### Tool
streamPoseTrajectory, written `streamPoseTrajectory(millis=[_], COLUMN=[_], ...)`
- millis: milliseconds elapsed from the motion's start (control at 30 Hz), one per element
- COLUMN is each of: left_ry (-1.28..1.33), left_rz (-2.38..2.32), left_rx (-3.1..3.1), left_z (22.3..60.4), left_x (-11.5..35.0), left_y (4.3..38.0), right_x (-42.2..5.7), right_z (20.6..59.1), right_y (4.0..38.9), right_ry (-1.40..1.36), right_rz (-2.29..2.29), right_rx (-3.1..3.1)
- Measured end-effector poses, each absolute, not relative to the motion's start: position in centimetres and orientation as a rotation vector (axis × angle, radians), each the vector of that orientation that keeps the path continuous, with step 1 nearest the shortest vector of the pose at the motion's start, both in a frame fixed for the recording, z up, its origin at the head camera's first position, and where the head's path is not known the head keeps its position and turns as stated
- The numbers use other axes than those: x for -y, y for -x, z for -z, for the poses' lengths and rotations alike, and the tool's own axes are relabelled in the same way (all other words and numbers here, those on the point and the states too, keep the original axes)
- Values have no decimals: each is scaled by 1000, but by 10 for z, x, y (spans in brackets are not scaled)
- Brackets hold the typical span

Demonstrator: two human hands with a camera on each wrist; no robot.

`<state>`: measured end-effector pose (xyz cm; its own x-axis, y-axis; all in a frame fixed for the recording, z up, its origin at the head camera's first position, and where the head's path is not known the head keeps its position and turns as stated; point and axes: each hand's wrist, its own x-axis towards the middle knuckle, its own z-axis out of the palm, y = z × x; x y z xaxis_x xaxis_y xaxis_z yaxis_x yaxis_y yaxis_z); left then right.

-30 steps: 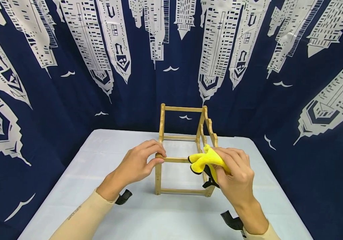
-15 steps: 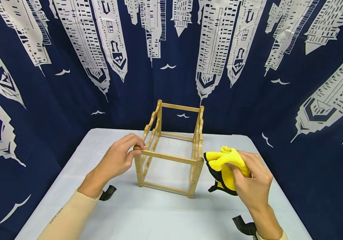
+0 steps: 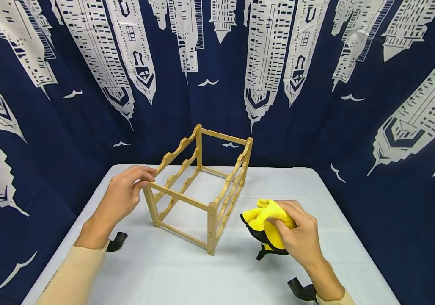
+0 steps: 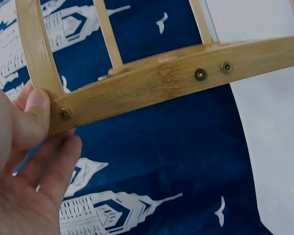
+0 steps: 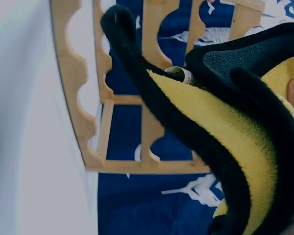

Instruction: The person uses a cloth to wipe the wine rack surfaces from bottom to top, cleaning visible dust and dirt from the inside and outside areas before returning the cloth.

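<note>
A light wooden rack (image 3: 181,195) with scalloped side rails stands at an angle on the white table. My left hand (image 3: 120,197) grips its near left top corner; in the left wrist view, thumb and fingers (image 4: 63,161) pinch the corner where a bar meets the post, near a screw head. To the right of the rack my right hand (image 3: 301,231) holds a bunched yellow cloth (image 3: 271,216) with black edging, apart from the wood. The right wrist view has the cloth (image 5: 220,132) hanging in folds in front of the rack, with a small white tag on it.
The white table (image 3: 172,279) has its far edge against a navy curtain (image 3: 187,110) printed with white buildings and birds. Black wrist mounts (image 3: 117,242) sit under both forearms.
The rack has turned on the table, its near end swinging left with my left hand. My right hand first moved right with the cloth, off the rack, then slightly back left and down.
</note>
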<state>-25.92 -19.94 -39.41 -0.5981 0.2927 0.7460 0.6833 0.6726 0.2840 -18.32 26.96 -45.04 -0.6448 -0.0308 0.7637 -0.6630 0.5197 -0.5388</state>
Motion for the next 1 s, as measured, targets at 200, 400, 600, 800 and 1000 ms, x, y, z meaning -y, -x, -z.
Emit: streamPoseTrajectory(millis=[200, 400, 600, 800, 1000], left_ry=[611, 780, 1027, 1155, 1163], left_rz=[645, 758, 945, 1064, 1143], left_rx=[2174, 2150, 2188, 2268, 2337], left_z=[392, 395, 392, 382, 372], left_x=[205, 180, 140, 115, 113], left_y=[256, 244, 229, 227, 230], right_x=[-249, -227, -201, -172, -145], right_z=[457, 466, 469, 468, 462], right_y=[190, 198, 202, 198, 201], right_ry=[-651, -717, -783, -819, -853], right_rz=[-1168, -1248, -1317, -1330, -1157], right_rx=[2055, 2099, 2098, 1947, 1817])
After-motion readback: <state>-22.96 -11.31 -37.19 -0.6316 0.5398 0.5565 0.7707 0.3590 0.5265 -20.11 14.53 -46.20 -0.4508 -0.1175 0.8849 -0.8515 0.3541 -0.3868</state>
